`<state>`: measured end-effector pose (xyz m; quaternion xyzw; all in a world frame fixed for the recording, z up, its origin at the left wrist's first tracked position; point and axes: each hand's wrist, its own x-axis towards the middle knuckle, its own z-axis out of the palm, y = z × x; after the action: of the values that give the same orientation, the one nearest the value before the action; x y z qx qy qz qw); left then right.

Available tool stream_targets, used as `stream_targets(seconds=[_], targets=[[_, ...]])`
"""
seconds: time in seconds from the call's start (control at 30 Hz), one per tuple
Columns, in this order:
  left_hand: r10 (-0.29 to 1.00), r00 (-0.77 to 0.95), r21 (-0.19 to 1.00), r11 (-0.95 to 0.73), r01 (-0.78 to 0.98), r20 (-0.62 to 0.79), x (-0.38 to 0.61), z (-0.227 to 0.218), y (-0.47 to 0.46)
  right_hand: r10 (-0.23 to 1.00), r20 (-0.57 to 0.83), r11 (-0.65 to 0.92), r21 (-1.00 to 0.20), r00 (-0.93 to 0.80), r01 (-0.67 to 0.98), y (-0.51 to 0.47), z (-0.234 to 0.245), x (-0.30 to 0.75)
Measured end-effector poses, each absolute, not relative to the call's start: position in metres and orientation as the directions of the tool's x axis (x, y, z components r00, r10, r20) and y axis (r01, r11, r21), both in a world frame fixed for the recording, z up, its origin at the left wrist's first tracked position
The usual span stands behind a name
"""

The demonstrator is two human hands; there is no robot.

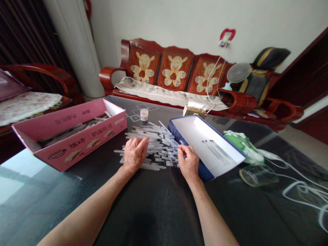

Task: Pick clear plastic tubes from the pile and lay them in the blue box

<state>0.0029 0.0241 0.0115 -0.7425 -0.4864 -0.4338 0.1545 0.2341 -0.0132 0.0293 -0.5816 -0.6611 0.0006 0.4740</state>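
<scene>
A heap of slim translucent pens [162, 147], some with dark parts, lies on the dark table between my hands. My left hand [135, 153] is over the heap's left side, its fingers curled and closed; whatever they may hold is hidden. At the heap's right edge, beside the blue box's near wall, my right hand [189, 162] has thumb and fingertips pinched together. I cannot make out anything between them. Inside the white-lined blue box [191, 127] several pens [214, 149] with dark ends lie side by side. The long pink box [84, 138] on the left holds more pens [74, 131].
A small white cup [144, 114] stands behind the heap. Right of the blue box are a green-and-white plastic packet [242, 145], a glass dish [257, 176] and loose white cables [304, 191]. A small box [194, 111] sits behind it. Beyond the table stands a cushioned wooden sofa [111, 77].
</scene>
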Motion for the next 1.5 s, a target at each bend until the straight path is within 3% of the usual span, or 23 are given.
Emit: stream_targets(seconds=[0.43, 0.6, 0.87, 1.2, 1.3, 1.4, 1.5], targets=[[0.593, 0.158, 0.171, -0.459, 0.872, 0.789, 0.003, 0.011, 0.025, 0.806, 0.587, 0.340, -0.558, 0.071, 0.757, -0.005, 0.029, 0.224], [0.587, 0.145, 0.184, -0.464, 0.867, 0.796, 0.004, 0.011, 0.024, 0.858, 0.513, 0.293, -0.459, -0.019, 0.839, 0.039, 0.049, 0.213], [0.606, 0.133, 0.220, -0.472, 0.854, 0.784, 0.004, 0.011, 0.025, 0.936, 0.329, 0.177, -0.133, -0.125, 0.975, 0.083, 0.070, 0.204], [0.618, 0.145, 0.225, -0.480, 0.848, 0.772, 0.004, 0.012, 0.024, 0.930, 0.344, 0.171, -0.094, -0.130, 0.981, 0.085, 0.070, 0.202], [0.620, 0.138, 0.232, -0.478, 0.847, 0.772, 0.005, 0.013, 0.024, 0.920, 0.379, 0.183, -0.178, -0.104, 0.967, 0.077, 0.077, 0.209], [0.626, 0.132, 0.242, -0.476, 0.846, 0.769, 0.005, 0.013, 0.023, 0.916, 0.399, 0.177, -0.474, 0.031, 0.863, 0.056, 0.084, 0.218], [0.630, 0.132, 0.250, -0.479, 0.841, 0.765, 0.006, 0.014, 0.023, 0.916, 0.355, 0.166, -0.756, 0.184, 0.633, 0.031, 0.087, 0.223]])
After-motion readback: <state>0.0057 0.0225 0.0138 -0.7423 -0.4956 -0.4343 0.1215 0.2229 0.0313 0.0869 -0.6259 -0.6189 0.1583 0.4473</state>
